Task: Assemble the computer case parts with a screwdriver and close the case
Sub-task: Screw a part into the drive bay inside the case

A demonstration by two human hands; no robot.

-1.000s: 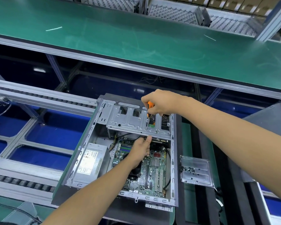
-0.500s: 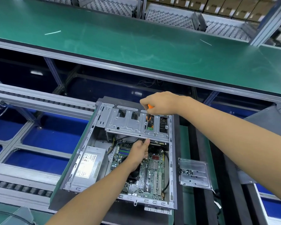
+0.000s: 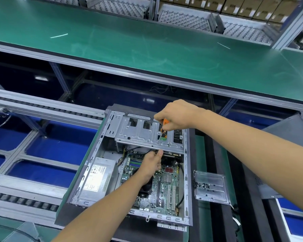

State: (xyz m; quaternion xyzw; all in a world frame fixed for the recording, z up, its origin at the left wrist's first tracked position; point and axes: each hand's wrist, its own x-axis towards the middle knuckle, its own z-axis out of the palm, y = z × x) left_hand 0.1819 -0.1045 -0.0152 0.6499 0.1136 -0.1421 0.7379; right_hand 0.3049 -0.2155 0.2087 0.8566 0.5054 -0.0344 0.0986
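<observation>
1. my right hand (image 3: 177, 114) curls its fingers round the screwdriver (image 3: 162, 128), tip on a screw in the drive tray (image 3: 140, 132) of the open case (image 3: 188, 172).
2. my left hand (image 3: 151, 164) props the tray's edge; fingers hidden, i cannot tell.
3. i'd keep the shaft upright and press steadily.

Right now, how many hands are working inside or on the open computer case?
2. The right hand grips the orange screwdriver over the drive cage; the left hand reaches under that cage's front edge, above the motherboard.
</observation>
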